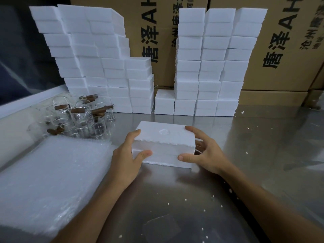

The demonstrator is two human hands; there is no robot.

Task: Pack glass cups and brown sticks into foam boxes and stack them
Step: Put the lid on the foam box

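A closed white foam box (164,141) lies on the metal table in front of me, lid on top of base. My left hand (128,155) grips its left end, thumb on the front face. My right hand (205,153) holds its right end, thumb on the front lower edge. A cluster of glass cups (82,116) with brown sticks (98,111) lying in and among them stands at the left. What is inside the box is hidden.
Tall stacks of foam boxes rise at the back left (98,67) and back right (215,64), with a low stack (164,102) between them. Cardboard cartons (280,41) stand behind. A pile of bubble wrap sheets (47,181) lies at the left. Foam crumbs dot the table (263,137).
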